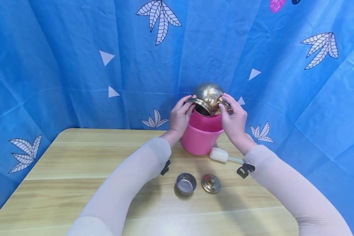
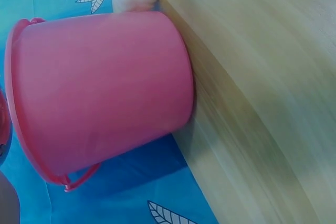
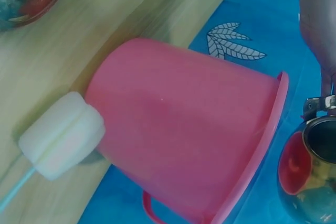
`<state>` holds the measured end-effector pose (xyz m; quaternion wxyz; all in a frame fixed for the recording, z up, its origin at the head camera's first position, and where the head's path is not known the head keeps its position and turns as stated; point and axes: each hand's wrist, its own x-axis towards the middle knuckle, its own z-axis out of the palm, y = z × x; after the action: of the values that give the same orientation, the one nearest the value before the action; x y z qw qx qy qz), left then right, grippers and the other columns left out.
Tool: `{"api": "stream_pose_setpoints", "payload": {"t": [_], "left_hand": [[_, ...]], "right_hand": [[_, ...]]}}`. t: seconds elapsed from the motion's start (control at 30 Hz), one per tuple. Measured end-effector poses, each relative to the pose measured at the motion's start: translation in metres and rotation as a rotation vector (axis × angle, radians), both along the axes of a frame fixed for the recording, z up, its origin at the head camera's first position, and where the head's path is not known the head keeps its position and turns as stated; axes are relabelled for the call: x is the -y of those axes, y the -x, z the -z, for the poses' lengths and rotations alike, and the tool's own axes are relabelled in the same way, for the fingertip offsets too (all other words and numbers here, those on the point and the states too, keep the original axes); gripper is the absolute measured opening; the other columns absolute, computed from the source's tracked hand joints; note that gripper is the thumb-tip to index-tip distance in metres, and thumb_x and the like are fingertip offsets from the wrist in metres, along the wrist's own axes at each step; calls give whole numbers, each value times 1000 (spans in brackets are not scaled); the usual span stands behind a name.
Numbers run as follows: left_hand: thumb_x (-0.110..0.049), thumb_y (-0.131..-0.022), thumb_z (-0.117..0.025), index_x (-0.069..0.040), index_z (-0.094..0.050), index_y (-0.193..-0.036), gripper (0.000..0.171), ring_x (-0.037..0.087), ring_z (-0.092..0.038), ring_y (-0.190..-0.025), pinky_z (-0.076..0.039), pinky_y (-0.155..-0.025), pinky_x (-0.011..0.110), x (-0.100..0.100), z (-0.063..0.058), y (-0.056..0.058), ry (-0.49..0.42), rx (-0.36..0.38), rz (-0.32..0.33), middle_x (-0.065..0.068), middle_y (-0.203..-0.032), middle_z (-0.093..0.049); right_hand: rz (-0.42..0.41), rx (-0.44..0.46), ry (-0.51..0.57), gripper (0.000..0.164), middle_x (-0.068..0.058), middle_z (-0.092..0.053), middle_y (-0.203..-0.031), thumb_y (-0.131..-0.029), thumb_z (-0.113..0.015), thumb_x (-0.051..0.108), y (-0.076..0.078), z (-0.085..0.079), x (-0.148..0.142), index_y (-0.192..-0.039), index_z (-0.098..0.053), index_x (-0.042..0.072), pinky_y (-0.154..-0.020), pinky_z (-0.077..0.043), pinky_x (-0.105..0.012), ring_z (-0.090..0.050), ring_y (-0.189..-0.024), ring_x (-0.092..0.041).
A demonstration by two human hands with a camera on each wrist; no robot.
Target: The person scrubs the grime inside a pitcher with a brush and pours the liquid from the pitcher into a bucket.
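A shiny gold teapot [image 1: 207, 93] is tipped over the pink bucket [image 1: 199, 139], its dark mouth facing down toward the bucket's opening. My left hand [image 1: 180, 114] grips the curved gold handle at the pot's left. On the other side, my right hand [image 1: 234, 114] pinches a gold part jutting from the pot, fingers and thumb around it. The right wrist view shows part of the teapot [image 3: 307, 177] beside the bucket's rim, reflecting pink and blue. Only the bucket's outside wall [image 2: 105, 87] fills the left wrist view; the hand is mostly out of frame there.
A white sponge brush [image 1: 219, 155] with a light blue stick lies against the bucket's base. Nearer on the wooden table [image 1: 91, 170] are a metal strainer cup [image 1: 186, 184] and a gold lid [image 1: 210, 183] with a knob. A blue patterned curtain [image 1: 85, 65] hangs behind.
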<state>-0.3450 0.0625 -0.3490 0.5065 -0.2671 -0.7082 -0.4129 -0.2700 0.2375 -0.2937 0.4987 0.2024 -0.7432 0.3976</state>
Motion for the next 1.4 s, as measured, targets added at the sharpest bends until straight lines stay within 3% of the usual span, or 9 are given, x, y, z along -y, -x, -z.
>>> {"api": "stream_pose_setpoints", "payload": {"t": [0.3,0.43,0.57,0.73,1.03,1.4], "left_hand": [[-16,-95,-70,-8,-76,-114,21,25,-67,-113,-55,-94,34,2,3,-2,33,43,32,8,-128,-66],[-16,-95,-70,-8,-76,-114,21,26,-66,-114,-54,-95,34,3,5,-3,33,54,48,9,-128,-66],[-16,-95,-70,-8,-76,-115,22,26,-65,-115,-54,-95,34,4,7,-2,33,52,59,10,-128,-66],[-16,-96,-69,-10,-75,-119,25,24,-64,-117,-54,-96,34,6,6,-4,63,86,64,9,-130,-64],[-16,-99,-64,-11,-69,-129,31,24,-62,-120,-50,-100,28,11,5,-11,126,178,117,8,-134,-59],[-16,-99,-64,-12,-68,-131,32,27,-64,-114,-54,-95,34,18,-3,-18,144,167,115,10,-133,-59]], "right_hand": [[1,72,36,28,-8,-68,-127,-93,-70,4,5,10,-10,-120,-71,0,-79,-52,-11,-67,-111,-22],[19,122,43,29,-5,-68,-127,-93,-71,6,4,11,-11,-122,-71,2,-75,-52,-12,-70,-98,-20],[34,184,60,31,-3,-69,-127,-93,-72,9,2,11,-11,-123,-71,4,-72,-52,-12,-68,-85,-9],[18,251,119,31,-7,-70,-123,-93,-72,10,0,11,-10,-124,-71,4,-70,-52,-12,-64,-82,2],[51,343,165,30,-15,-73,-106,-93,-72,10,-1,11,-10,-123,-71,5,-63,-48,-13,-61,-76,-1],[24,406,216,29,-15,-73,-109,-94,-72,12,-6,5,-7,-122,-72,7,-66,-49,-14,-65,-85,-5]]}}
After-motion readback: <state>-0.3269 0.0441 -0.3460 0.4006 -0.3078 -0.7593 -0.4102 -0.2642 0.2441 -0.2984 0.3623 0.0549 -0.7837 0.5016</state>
